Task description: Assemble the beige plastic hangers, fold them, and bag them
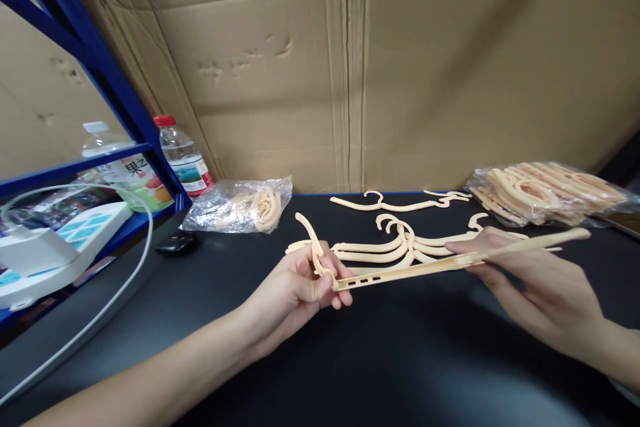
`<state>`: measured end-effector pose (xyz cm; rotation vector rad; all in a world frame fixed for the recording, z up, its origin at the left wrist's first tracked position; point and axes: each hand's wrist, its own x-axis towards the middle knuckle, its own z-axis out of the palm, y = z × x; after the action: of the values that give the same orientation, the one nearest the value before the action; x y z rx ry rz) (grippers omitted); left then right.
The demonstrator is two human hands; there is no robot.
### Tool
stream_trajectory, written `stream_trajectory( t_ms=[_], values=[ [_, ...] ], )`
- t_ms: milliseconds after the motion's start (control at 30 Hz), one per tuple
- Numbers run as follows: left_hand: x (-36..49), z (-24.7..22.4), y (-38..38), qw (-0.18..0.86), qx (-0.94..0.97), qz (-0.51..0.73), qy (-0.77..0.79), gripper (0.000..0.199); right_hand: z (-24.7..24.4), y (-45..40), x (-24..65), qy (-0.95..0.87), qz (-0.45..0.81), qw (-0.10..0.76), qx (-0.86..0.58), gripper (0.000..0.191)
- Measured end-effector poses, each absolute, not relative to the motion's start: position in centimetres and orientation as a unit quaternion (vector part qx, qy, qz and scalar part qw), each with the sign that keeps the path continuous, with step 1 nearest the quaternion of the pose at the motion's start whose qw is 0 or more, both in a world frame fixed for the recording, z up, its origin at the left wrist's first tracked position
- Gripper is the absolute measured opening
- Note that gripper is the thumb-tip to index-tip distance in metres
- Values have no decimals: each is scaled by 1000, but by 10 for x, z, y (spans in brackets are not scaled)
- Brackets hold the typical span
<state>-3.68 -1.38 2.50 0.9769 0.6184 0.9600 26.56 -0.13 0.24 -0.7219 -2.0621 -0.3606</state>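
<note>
Between both hands I hold a beige plastic clothes hanger [415, 271], seen nearly edge-on above the black table. My left hand [310, 280] pinches its left end, where a curved piece sticks up and several small slots show along the bar. Thumb below and fingers above, my right hand [540, 280] grips the bar towards its right end, which tapers past the fingers. Behind the held hanger, several more beige hangers [373, 252] lie overlapped on the table, partly hidden by my hands. Farther back lies another hanger [360, 205].
Clear bags of beige hanger parts lie at the back right [545, 190] and left [245, 207]. At left stand a blue shelf frame [100, 67], a red-capped bottle [183, 157] and a white power strip [75, 240] with a cable. A cardboard wall [280, 80] closes off the back.
</note>
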Motion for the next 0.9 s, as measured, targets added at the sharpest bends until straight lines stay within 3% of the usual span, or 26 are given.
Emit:
stream_trajectory(
  t_ms=[200,467,667,900],
  values=[
    [-36,27,-14,711,443,440,323,27,10,-9,258,-841,-154,441,-273,36],
    [-35,25,-15,699,439,450,340,25,13,-12,253,-843,-132,441,-277,39],
    [-32,23,-15,679,442,472,348,25,8,-18,253,-851,-126,432,-271,37],
    [-29,22,-17,662,441,514,322,24,0,-16,255,-799,-155,467,-346,20]
  ],
)
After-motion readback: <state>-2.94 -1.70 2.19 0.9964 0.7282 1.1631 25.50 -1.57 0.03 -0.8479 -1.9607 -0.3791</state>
